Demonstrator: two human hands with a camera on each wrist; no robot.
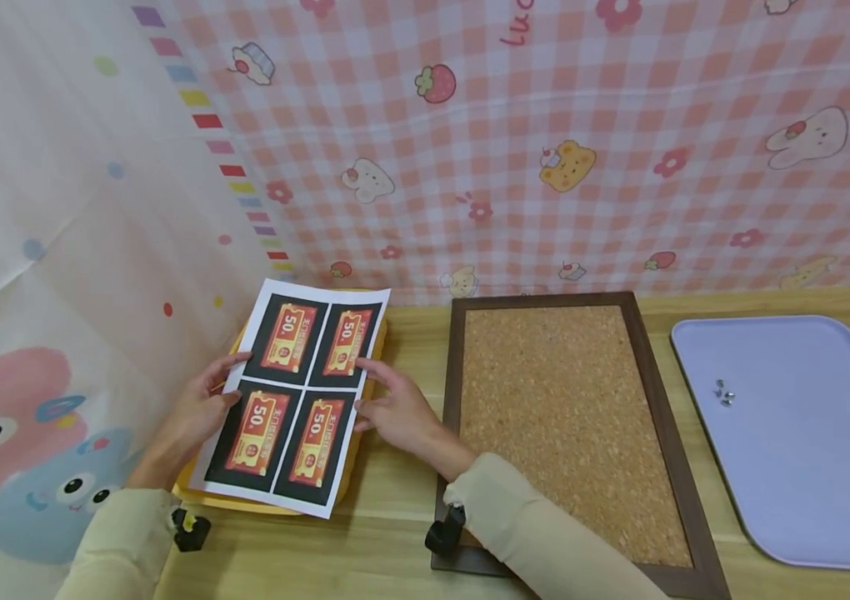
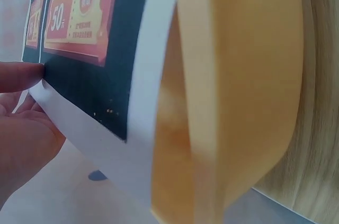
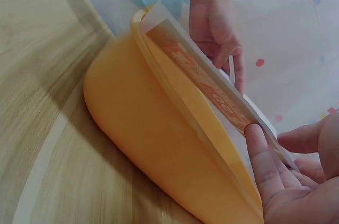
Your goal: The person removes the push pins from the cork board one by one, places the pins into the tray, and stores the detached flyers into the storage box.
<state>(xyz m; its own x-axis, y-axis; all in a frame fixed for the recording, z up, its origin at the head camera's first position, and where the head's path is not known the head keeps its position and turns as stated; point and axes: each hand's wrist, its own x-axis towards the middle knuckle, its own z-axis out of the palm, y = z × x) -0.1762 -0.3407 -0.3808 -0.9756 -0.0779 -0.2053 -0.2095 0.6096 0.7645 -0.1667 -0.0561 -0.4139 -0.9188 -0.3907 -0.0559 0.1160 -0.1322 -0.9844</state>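
Note:
A white sheet of paper (image 1: 303,387) printed with several red-and-gold "50" coupons on black panels is held over a yellow basket (image 1: 226,500). My left hand (image 1: 203,412) pinches its left edge between thumb and fingers, as the left wrist view also shows. On the opposite edge, my right hand (image 1: 398,408) pinches the paper, thumb on one side and fingers on the other in the right wrist view. Beneath the sheet, the orange-yellow basket wall (image 3: 143,113) shows along the side; the basket's inside is mostly hidden.
Right of the basket lies a cork board (image 1: 560,417) in a dark brown frame, partly under my right forearm. Farther right is a lavender tray (image 1: 807,433) with several small silver pins (image 1: 725,393). A pink checked cloth (image 1: 500,108) hangs behind the wooden table (image 1: 413,333).

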